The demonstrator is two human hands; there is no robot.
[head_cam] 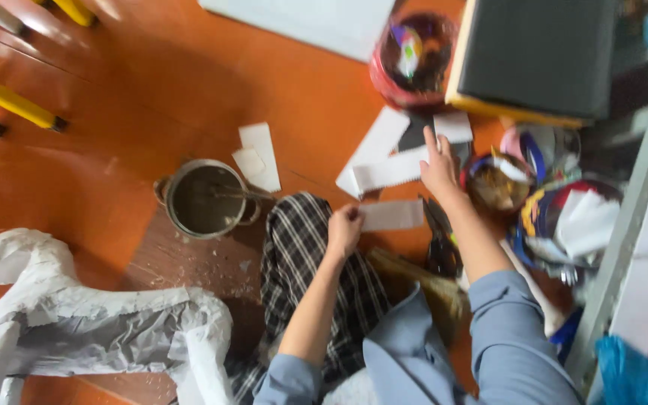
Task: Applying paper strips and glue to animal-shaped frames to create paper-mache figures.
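Two hands: left hand (344,227) fisted on paper strip (391,215); right hand (439,165) flat, open, on paper sheet (385,171) beyond.

Far-left floor (151,82) open; right side crowded by bowls (498,184), black box (538,56); pot (205,198) and paper figure (76,322) block near left

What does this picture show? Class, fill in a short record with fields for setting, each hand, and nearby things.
Setting: orange floor, seen from above
Left hand: left hand closed on a white paper strip by the checked-trouser knee
Right hand: right hand flat, fingers spread, on a white paper sheet
Nearby: metal pot of grey liquid; scissors; white paper-covered figure; bowls of coloured scraps
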